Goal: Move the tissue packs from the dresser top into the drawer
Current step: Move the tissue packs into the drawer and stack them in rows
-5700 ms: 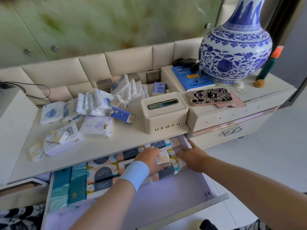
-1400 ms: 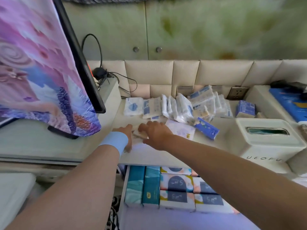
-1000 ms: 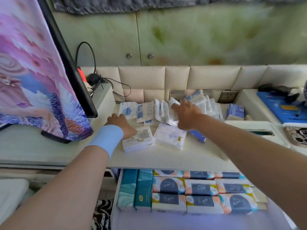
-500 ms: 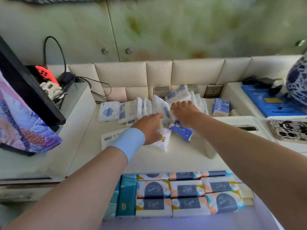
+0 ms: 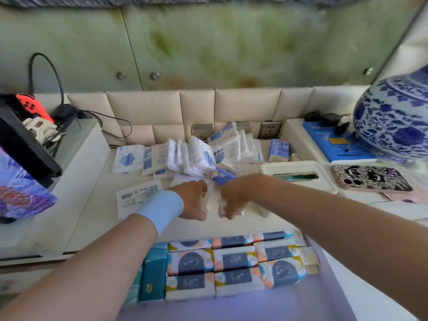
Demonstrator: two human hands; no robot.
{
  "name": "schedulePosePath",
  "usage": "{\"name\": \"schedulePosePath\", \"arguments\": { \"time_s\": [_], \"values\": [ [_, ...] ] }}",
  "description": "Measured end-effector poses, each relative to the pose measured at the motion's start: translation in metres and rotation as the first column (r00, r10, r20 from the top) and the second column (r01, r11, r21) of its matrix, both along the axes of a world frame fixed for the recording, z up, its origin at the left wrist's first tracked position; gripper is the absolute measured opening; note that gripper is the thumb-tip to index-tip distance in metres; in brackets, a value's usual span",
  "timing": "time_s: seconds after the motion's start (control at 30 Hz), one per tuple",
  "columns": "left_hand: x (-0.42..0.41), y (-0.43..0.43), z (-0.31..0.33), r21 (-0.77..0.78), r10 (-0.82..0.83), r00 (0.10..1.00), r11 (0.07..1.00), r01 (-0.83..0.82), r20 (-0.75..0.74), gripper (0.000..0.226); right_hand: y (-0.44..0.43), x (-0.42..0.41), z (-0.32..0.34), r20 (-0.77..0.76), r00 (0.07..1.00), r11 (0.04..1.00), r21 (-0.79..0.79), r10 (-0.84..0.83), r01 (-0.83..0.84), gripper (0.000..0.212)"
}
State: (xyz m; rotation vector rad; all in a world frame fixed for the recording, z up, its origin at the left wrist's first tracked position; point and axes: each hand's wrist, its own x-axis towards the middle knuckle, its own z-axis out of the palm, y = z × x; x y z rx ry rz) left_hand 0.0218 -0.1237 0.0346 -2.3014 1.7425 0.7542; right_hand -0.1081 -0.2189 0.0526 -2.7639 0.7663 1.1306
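Observation:
Several white and blue tissue packs (image 5: 196,156) lean in a row at the back of the dresser top (image 5: 92,218). A flat pack with a barcode (image 5: 139,198) lies at the left. My left hand (image 5: 193,200), with a light blue wristband, and my right hand (image 5: 231,198) are close together above the front middle of the top. Each grips a white tissue pack (image 5: 212,201), mostly hidden between the fingers. Below them the open drawer (image 5: 324,274) holds rows of patterned packs (image 5: 234,260) and teal packs (image 5: 154,274).
A cream tissue box (image 5: 298,174) stands right of my hands. Further right lie a patterned phone case (image 5: 370,180), a blue book (image 5: 333,142) and a blue-and-white vase (image 5: 393,119). A dark screen (image 5: 20,144), cables and a red controller (image 5: 32,105) sit at the left.
Both hands have drawn back from the row of packs toward the dresser's front edge, each now with a white pack. The view has shifted right, bringing the vase into sight.

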Motion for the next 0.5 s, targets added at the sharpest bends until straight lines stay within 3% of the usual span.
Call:
{"name": "schedulePosePath", "arguments": {
  "time_s": [0.13, 0.23, 0.37, 0.43, 0.5],
  "values": [
    [-0.025, 0.004, -0.004, -0.051, -0.111, 0.994, 0.993, 0.111, -0.01, 0.08, 0.014, -0.023, -0.024, 0.122, 0.947, 0.914, -0.322, 0.297, -0.245, 0.039],
    [-0.034, 0.003, -0.012, -0.076, -0.161, 0.987, 0.984, 0.162, 0.02, 0.079, 0.015, -0.031, -0.011, 0.149, 0.934, 0.907, -0.328, 0.325, -0.263, 0.042],
    [-0.037, -0.006, -0.018, -0.126, -0.223, 0.97, 0.964, 0.235, 0.1, 0.075, -0.011, -0.033, 0.016, 0.323, 0.942, 0.953, -0.303, 0.089, 0.014, 0.037],
    [-0.036, -0.016, -0.017, -0.181, -0.239, 0.964, 0.949, 0.257, 0.115, 0.073, -0.039, -0.041, 0.022, 0.416, 0.909, 0.937, -0.304, -0.033, 0.173, 0.024],
    [-0.036, -0.028, -0.018, -0.206, -0.242, 0.965, 0.944, 0.258, 0.099, 0.071, -0.068, -0.055, 0.022, 0.46, 0.882, 0.89, -0.353, -0.103, 0.288, 0.025]
  ]
}}
